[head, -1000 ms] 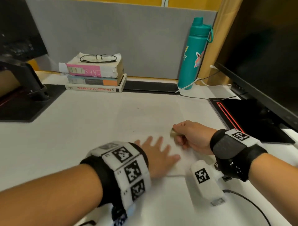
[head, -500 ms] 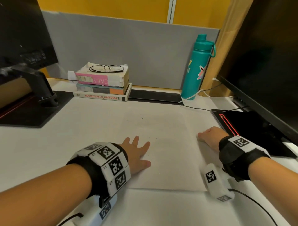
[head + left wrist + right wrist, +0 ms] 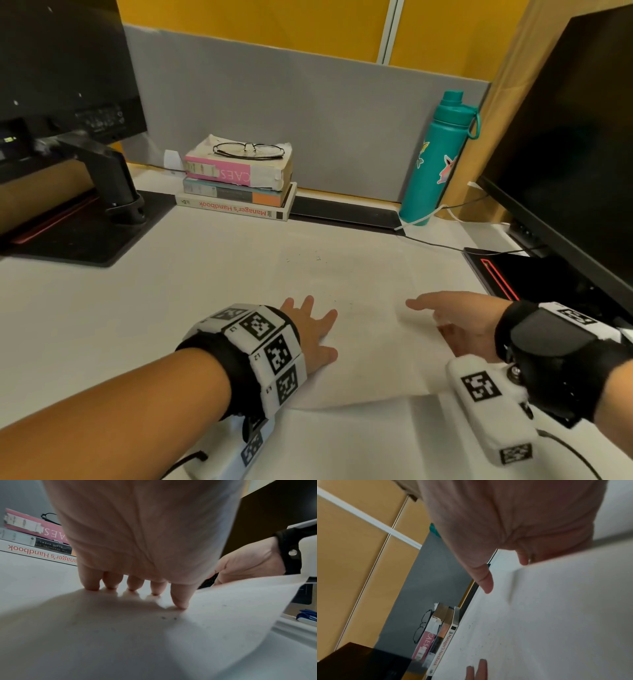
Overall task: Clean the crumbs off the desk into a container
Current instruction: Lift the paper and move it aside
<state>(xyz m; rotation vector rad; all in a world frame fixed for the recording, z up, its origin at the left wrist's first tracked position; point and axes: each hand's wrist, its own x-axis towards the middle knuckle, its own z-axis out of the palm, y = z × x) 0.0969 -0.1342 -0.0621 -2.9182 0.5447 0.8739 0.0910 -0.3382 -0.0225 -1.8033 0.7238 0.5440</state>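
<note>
Head view, nearest first: the left hand (image 3: 310, 334) lies flat, fingers spread, pressing the sheet of paper (image 3: 370, 346) onto the tabletop (image 3: 102, 315). The right hand (image 3: 459, 322) has its grip around the sheet's right edge, lifting it. Dark crumbs (image 3: 305, 257) lie farther back on the paper, a few near the left fingertips (image 3: 180, 601). To do this well, I judge the sheet should be curled gently into a trough, so nothing rolls off. No container shows. Beyond stand books (image 3: 239, 192) and a bottle (image 3: 436, 161).
</note>
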